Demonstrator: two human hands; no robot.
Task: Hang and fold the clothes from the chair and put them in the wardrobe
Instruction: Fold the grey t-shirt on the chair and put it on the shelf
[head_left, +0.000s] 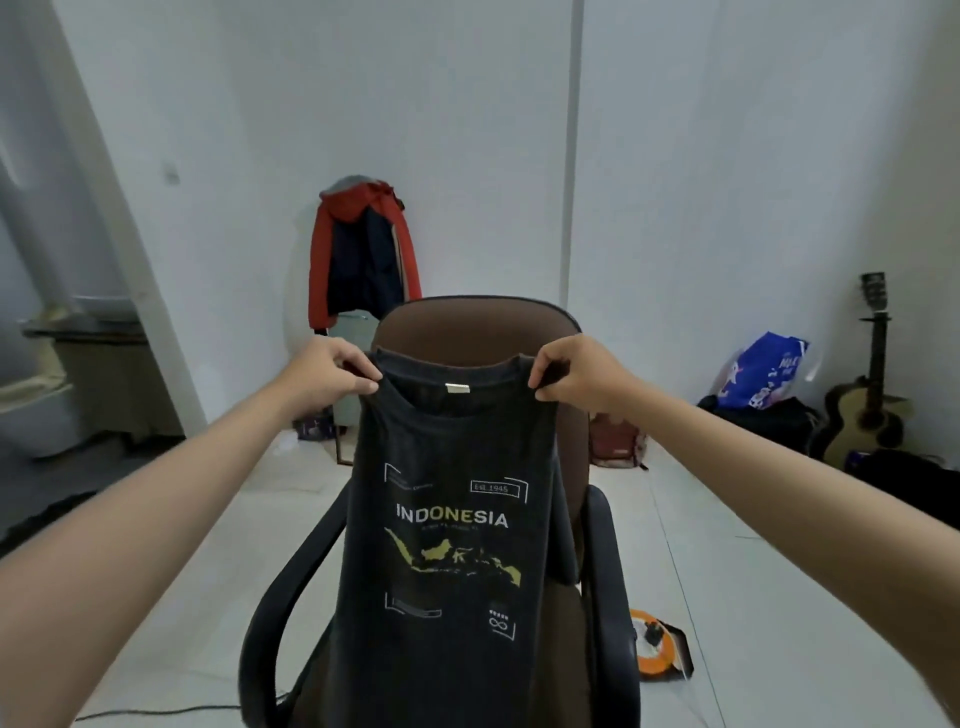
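At the far left a doorway opens onto a dim side room, and further in a red jacket with a dark lining hangs against the white wall. The left hand reaches forward with the arm outstretched, its thumb and curled fingers pinching the left shoulder of a dark T-shirt right beside the neckline. The shirt hangs straight down from that grip, its front facing the camera, printed with the word INDONESIA, a yellow map and small white frames; a pale label shows inside the back of the collar. The neck opening is pulled fairly taut between the two hands. Behind the shirt stands a brown office chair with black armrests, its backrest rising just above the collar and its seat hidden by the hanging cloth. The right hand mirrors the left, fingers curled over and thumb under, clamping the right shoulder of the shirt at the same height. On the floor to the right of the chair lies an orange round object. Further right, near the wall, sits a blue plastic bag on dark bundles, and an acoustic guitar leans upright in the corner.
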